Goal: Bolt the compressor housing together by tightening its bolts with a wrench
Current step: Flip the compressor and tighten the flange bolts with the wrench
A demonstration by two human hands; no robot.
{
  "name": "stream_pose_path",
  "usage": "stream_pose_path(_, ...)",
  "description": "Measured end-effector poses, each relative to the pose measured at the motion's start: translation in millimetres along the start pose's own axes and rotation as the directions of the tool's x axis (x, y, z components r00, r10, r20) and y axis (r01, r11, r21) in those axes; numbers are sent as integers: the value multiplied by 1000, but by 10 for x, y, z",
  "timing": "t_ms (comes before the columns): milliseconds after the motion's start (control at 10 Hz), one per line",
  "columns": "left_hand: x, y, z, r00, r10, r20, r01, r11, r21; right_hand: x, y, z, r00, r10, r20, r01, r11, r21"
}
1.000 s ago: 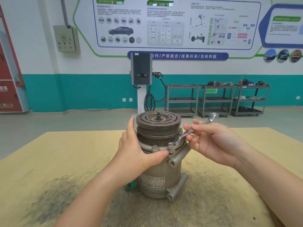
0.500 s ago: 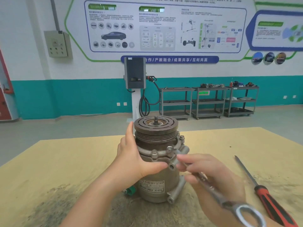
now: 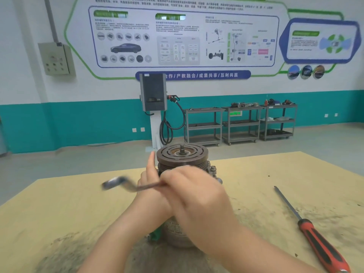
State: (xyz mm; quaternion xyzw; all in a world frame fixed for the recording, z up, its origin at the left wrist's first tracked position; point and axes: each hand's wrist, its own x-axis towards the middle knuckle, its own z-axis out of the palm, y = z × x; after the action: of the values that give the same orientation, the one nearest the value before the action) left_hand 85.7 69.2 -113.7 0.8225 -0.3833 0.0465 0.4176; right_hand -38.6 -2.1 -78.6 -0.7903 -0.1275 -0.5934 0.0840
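Wrench (image 3: 126, 184) has swung from lower right to point left, blurred; right hand (image 3: 195, 196) fingers curl round its shaft. Left hand (image 3: 151, 186) steadies upright compressor (image 3: 182, 160) on table (image 3: 59, 203); finger contact hidden. Likely mid-turn on a bolt.

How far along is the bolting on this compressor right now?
Done: a bolt sits in the compressor flange. In hand: the right hand grips the blurred wrench, its head off to the left, while the left hand holds the body. Left: which bolts are tight cannot be told.
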Motion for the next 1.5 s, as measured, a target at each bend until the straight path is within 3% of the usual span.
stream_pose_path(100, -55, 46, -55, 999, -18, 42, 24, 986, -167, -34, 87, -201, 962, 250, -113, -196, 913, 358)
stream_pose_path(200, -106, 118, -88, 998, -48, 48, 54, 989, -141, 24, 295, -391, 708, 701, -85, -426, 520, 741)
stream_pose_path(300, -109, 178, -123, 995, -76, 60, 83, 988, -132, 21, 504, -399, 434, 886, 165, -494, 81, 866)
stream_pose_path(400, -129, 192, -137, 995, -71, 64, 80, 984, -156, 10, 658, -377, 322, 905, 279, -511, -82, 855)
stream_pose_path(500, -128, 187, -134, 996, -73, 59, 82, 983, -163, 0, 744, -327, 319, 861, 395, -526, -186, 830)
stream_pose_path(600, -116, 172, -136, 995, -74, 60, 82, 986, -145, 29, 817, -348, 358, 788, 501, -595, -221, 772)
stream_pose_path(700, -107, 159, -135, 995, -71, 68, 80, 987, -142, -41, 808, -400, 452, 746, 490, -576, -175, 798)
stream_pose_path(800, -103, 153, -113, 996, -64, 56, 71, 988, -134, -270, 654, -426, 597, 765, 241, -494, 114, 862)
stream_pose_path(900, -88, 132, -92, 997, -60, 39, 64, 990, -125, -414, 458, -417, 780, 625, -33, -354, 484, 800)
stream_pose_path(1000, -84, 105, -106, 998, -50, 41, 55, 988, -146, -420, 373, -354, 854, 505, -128, -262, 628, 732)
stream_pose_path(1100, -81, 85, -118, 998, -41, 37, 46, 987, -153, -440, 345, -313, 905, 398, -151, -177, 674, 718)
stream_pose_path(1200, -72, 47, -95, 1000, -27, 8, 28, 991, -134, -486, 291, -306, 971, 186, -150, -90, 866, 492)
stream_pose_path(1300, -19, -20, -50, 999, -38, -31, 32, 987, -155, -446, 84, -144, 990, 62, -125, -28, 967, 254)
stream_pose_path(1400, 114, -65, -15, 996, -86, -34, 80, 985, -150, -307, -121, 73, 994, 16, -111, -14, 1000, 17)
stream_pose_path(1500, 133, -30, -24, 990, -138, -8, 132, 963, -236, -190, -137, 47, 995, 23, -96, -19, 999, 38)
